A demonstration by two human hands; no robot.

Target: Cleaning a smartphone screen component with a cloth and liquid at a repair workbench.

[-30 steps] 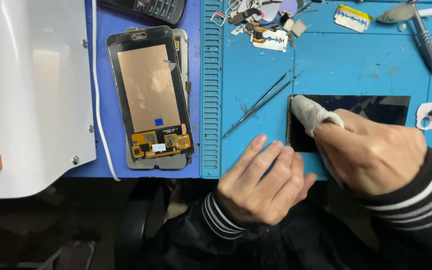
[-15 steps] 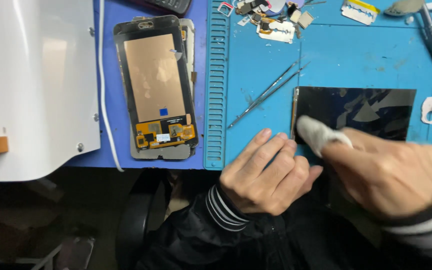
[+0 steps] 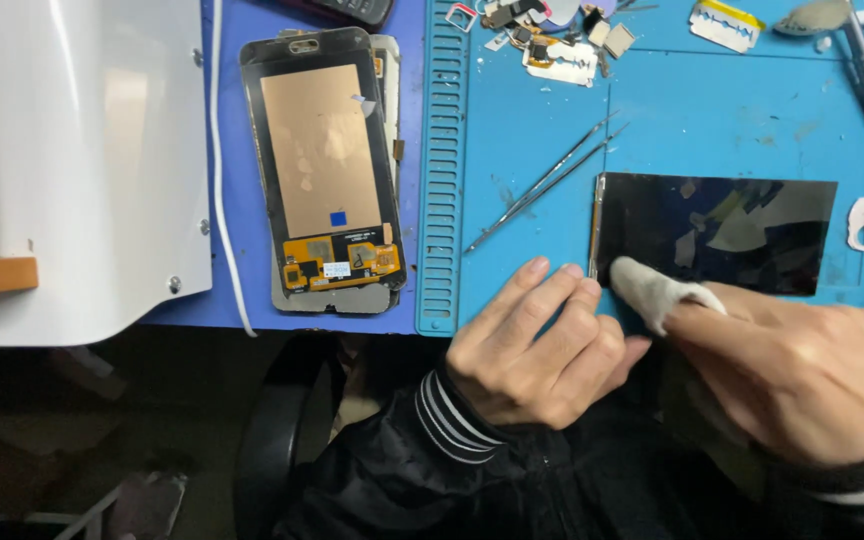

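Black jacket sleeves, white-striped cuffs, bare hands [image 3: 542, 345]

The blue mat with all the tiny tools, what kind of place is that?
Probably a phone repair bench. An opened phone screen lies backside up, tweezers rest on the blue mat, and small parts are scattered about.

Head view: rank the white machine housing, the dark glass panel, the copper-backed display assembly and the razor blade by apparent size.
1. White machine housing.
2. and 3. Copper-backed display assembly and dark glass panel look alike; unranked.
4. Razor blade.

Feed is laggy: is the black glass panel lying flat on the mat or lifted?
Flat. The glass panel lies on the blue mat, no edge visibly raised; the right hand presses a cloth-wrapped finger on its corner.
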